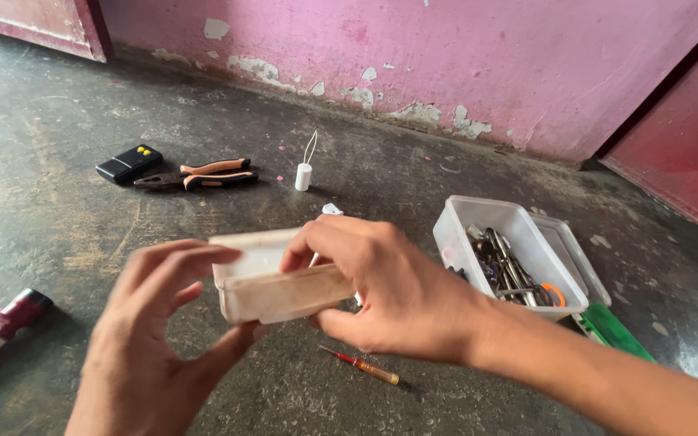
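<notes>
A dirty white rectangular box (272, 282) is held between both hands above the dark floor. My left hand (151, 339) cups its left end, with the thumb under and the fingers over the top. My right hand (381, 291) grips the right end, fingers curled over the rim. A small white piece (332, 209) shows just behind my right fingers. What is inside the box is hidden.
A clear plastic tub (478, 218) of metal tools stands at right on its lid, a green tool (611, 329) beside it. On the floor lie a small screwdriver (363, 366), pliers (203, 175), a black device (128, 163), a white capacitor (304, 175) and a red torch (2, 327).
</notes>
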